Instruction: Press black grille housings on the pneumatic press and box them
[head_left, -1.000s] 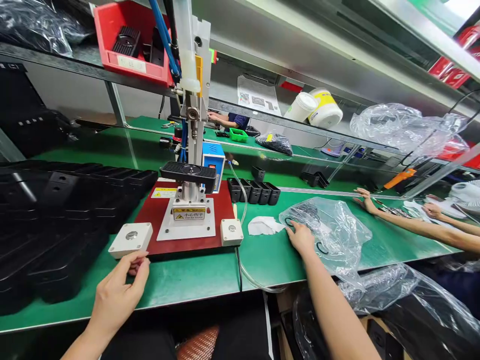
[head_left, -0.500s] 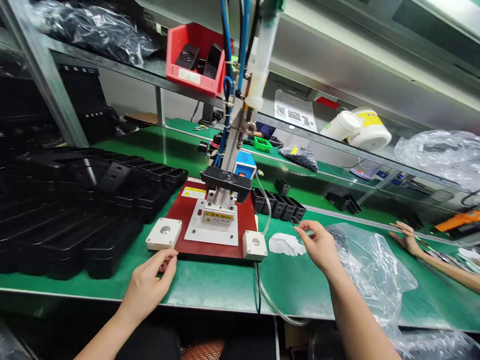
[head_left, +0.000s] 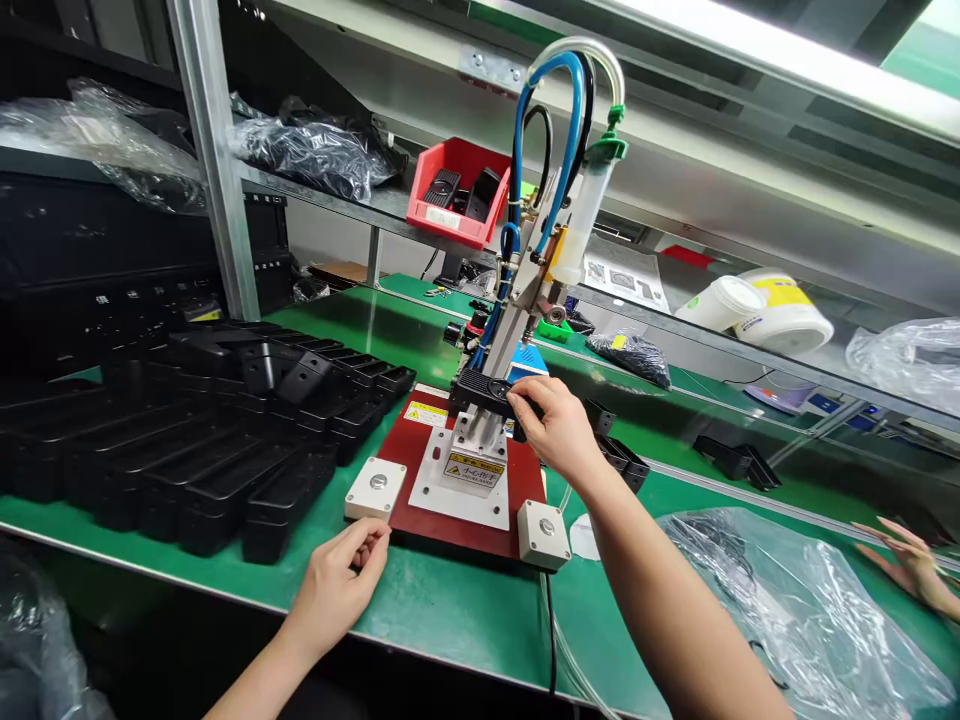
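My right hand [head_left: 555, 425] is over the small press, thumb and fingers pinched at the round recess of a black plastic part [head_left: 477, 384]. That ribbed part lies across the top of the metal fixture [head_left: 480, 430]. A thin black ring, seen in these fingers half a second ago, is hard to make out against the black part. My left hand [head_left: 341, 575] has its fingers curled closed, with nothing visible in them. It rests by the front of the left white button box [head_left: 376, 487], near the edge of the red base plate [head_left: 465, 535].
Rows of black plastic housings [head_left: 217, 470] fill the left bench. A second white button box [head_left: 544, 534] stands at the base's right corner. A clear plastic bag [head_left: 795, 590] lies at right, and another person's hand [head_left: 911, 570] is beyond it. A red bin [head_left: 459, 195] sits on the shelf.
My right hand has moved left and up from beside the press to the black part on the fixture. The left hand stays by the left button box. The view has shifted.
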